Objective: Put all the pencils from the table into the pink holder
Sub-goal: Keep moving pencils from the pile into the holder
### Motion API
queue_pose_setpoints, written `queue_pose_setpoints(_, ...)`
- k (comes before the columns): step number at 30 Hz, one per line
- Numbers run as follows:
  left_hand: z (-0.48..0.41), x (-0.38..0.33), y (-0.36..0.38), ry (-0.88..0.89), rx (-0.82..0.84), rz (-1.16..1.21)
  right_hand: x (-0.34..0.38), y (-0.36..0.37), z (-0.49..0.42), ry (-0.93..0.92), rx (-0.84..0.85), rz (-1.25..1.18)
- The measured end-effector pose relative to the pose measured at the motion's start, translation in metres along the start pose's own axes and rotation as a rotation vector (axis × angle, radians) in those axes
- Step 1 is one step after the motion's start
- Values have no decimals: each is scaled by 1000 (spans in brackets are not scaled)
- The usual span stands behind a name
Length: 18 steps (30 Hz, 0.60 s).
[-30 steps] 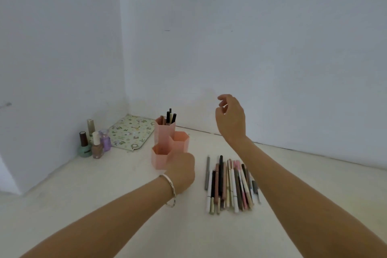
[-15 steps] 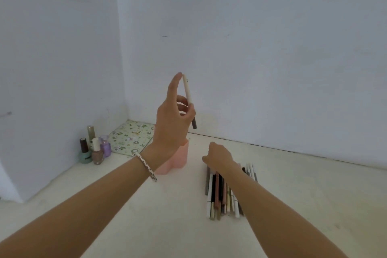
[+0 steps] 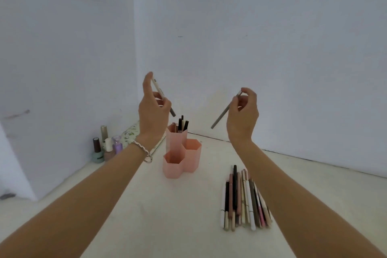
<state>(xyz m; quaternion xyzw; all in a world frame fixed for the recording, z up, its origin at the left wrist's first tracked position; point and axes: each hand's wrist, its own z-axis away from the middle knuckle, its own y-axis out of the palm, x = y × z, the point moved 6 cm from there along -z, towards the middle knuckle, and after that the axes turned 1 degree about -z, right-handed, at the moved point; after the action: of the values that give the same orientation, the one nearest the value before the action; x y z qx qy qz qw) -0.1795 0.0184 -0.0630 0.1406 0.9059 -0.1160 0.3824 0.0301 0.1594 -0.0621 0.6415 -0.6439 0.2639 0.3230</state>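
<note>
Two pencils aloft over my pink plastic hexagonal holder.
My left hand pinches a white pencil, my right hand a grey pencil; few stand inside, most lie in the loose pencil pile at four o'clock.

Left hand pinches white pencil above pink holder. Right hand holds grey pencil, tilted. Remaining pencils lie on counter.
</note>
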Motion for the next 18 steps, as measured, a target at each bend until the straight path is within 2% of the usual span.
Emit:
queue_pose_setpoints(7,33,42,24,104,350,-338,19,35,19,-40,48,-131)
queue_pose_setpoints(10,32,40,11,180,197,-382,20,50,29,-61,94,-151)
queue_pose_setpoints(13,22,34,-8,120,40,-270,21,66,39,-99,173,-116)
queue_pose_setpoints(18,24,16,-9,82,54,-155,2,91,59,-109,425,75)
